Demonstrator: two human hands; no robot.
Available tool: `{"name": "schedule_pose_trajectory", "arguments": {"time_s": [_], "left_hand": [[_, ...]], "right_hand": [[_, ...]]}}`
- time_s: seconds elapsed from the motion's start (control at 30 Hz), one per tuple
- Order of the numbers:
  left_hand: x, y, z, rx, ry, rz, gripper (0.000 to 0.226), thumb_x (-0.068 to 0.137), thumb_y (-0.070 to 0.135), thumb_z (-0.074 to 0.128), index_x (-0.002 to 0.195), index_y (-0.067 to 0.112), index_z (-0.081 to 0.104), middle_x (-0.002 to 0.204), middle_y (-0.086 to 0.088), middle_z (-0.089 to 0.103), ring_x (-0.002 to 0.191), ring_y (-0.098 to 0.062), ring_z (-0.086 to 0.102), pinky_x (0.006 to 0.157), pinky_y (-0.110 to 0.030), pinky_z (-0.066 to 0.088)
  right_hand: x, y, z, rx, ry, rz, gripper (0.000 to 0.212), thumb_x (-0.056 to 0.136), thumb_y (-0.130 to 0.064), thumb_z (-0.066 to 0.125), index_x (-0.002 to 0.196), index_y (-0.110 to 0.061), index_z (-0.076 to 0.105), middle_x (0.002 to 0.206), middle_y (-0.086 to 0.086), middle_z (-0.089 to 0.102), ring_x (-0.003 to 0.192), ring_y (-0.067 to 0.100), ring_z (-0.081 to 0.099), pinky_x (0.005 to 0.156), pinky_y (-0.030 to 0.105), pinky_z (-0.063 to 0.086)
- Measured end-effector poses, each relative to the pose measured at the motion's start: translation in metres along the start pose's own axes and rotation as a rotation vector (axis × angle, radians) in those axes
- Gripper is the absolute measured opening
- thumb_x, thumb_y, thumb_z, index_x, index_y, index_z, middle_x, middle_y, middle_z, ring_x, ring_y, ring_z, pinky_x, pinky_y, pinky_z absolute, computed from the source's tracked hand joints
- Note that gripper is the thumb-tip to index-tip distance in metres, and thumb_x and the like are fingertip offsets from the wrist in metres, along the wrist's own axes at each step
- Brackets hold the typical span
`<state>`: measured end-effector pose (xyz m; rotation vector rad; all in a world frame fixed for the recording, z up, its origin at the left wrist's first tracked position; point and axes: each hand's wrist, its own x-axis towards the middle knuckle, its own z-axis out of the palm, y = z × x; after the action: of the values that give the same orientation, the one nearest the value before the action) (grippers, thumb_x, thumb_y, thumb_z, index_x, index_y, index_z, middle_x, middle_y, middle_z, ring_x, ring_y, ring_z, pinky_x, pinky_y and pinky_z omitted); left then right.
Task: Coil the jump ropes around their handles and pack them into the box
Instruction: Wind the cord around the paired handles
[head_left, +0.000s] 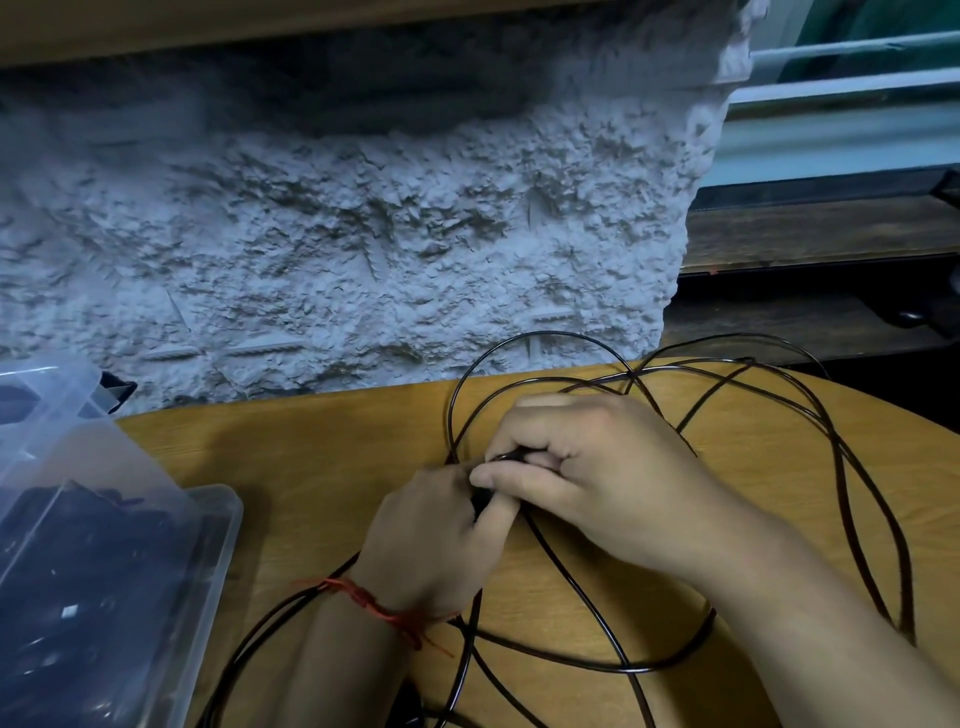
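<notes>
A thin black jump rope (852, 467) lies in loose, crossing loops over the wooden table (311, 457). My left hand (431, 540), with a red thread at the wrist, and my right hand (597, 478) meet at the table's middle. Both curl round a small black part of the rope, probably its handles (485, 496), mostly hidden by my fingers. A clear plastic box (208, 551) with dark contents stands open at the left, its lid (57, 415) raised behind it.
A rough white textured wall (363, 234) rises right behind the table. Dark wooden boards (810, 234) and a pale rail are at the far right. Rope loops run off the table's near edge.
</notes>
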<state>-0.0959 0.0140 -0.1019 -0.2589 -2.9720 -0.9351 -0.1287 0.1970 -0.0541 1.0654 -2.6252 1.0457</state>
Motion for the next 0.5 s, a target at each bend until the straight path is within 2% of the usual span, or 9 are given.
{"name": "schedule_pose_trajectory", "arguments": {"time_s": [0.07,0.13,0.2,0.27,0.33,0.4,0.5], "left_hand": [[0.000,0.000,0.001,0.006,-0.019,0.080,0.038,0.102,0.045,0.033,0.080,0.029,0.060,0.069,0.007,0.065,0.065,-0.013,0.062,0.054,-0.033,0.046],[0.000,-0.001,0.001,-0.015,-0.003,0.175,0.034,0.100,0.042,0.033,0.072,0.036,0.050,0.067,0.017,0.060,0.060,-0.010,0.057,0.050,-0.027,0.034],[0.000,0.000,-0.001,-0.026,0.030,0.264,0.026,0.100,0.041,0.034,0.075,0.041,0.044,0.068,0.019,0.054,0.062,-0.009,0.054,0.052,-0.022,0.029],[-0.001,0.001,-0.002,-0.050,0.051,0.340,0.020,0.105,0.036,0.037,0.091,0.041,0.052,0.073,0.018,0.053,0.068,-0.010,0.057,0.056,-0.025,0.035],[-0.003,0.000,-0.004,-0.120,0.034,0.408,0.027,0.110,0.029,0.039,0.118,0.039,0.063,0.084,0.018,0.061,0.077,-0.009,0.063,0.063,-0.029,0.045],[-0.006,0.000,-0.004,-0.211,0.009,0.437,0.033,0.110,0.029,0.040,0.137,0.032,0.060,0.087,0.012,0.067,0.078,-0.011,0.066,0.065,-0.035,0.050],[-0.009,0.004,-0.002,-0.377,0.033,0.428,0.041,0.108,0.032,0.040,0.148,0.029,0.047,0.073,0.002,0.059,0.061,-0.019,0.058,0.057,-0.039,0.043]], "right_hand": [[0.000,0.004,-0.003,0.060,0.004,0.019,0.019,0.095,-0.051,0.073,0.090,-0.032,0.075,0.085,-0.020,0.066,0.084,0.004,0.065,0.069,0.038,0.052],[-0.002,0.011,-0.010,0.102,0.006,0.079,0.023,0.088,-0.054,0.079,0.086,-0.032,0.076,0.075,-0.021,0.064,0.075,0.005,0.063,0.064,0.032,0.049],[-0.004,0.020,-0.020,0.189,-0.027,0.151,0.027,0.081,-0.055,0.083,0.083,-0.029,0.076,0.066,-0.010,0.061,0.062,0.005,0.056,0.061,0.032,0.044],[-0.007,0.031,-0.030,0.322,-0.085,0.188,0.025,0.080,-0.049,0.085,0.083,-0.026,0.076,0.066,0.006,0.059,0.062,0.021,0.052,0.061,0.032,0.040],[-0.012,0.042,-0.037,0.430,-0.140,0.214,0.018,0.084,-0.037,0.083,0.084,-0.020,0.076,0.068,0.017,0.055,0.062,0.026,0.047,0.061,0.032,0.038],[-0.018,0.053,-0.042,0.535,-0.149,0.236,0.014,0.089,-0.026,0.079,0.084,-0.013,0.075,0.064,0.009,0.049,0.063,0.018,0.043,0.060,0.029,0.035],[-0.019,0.060,-0.034,0.667,-0.133,0.277,0.016,0.091,-0.022,0.074,0.085,-0.008,0.072,0.064,-0.002,0.052,0.060,0.010,0.044,0.056,0.019,0.036]]}}
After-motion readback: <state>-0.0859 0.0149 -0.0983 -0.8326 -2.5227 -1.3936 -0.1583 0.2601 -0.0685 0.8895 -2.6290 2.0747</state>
